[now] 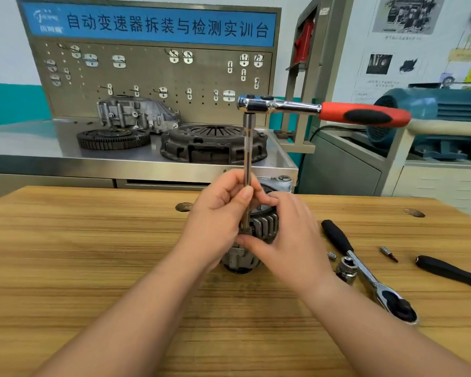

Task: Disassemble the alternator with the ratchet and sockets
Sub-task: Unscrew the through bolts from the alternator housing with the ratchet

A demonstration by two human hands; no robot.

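On the wooden worktop [93,254], the grey finned metal alternator [267,224] is gripped by the right hand [294,240]. The chrome extension bar [247,142] under the red-handled ratchet [324,111] is pinched by left hand [218,221] fingers [246,194]. The bar is best kept vertical and fully seated.

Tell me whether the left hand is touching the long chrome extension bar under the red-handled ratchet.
Touching. Head view: the left hand pinches the long chrome extension bar between thumb and fingers.
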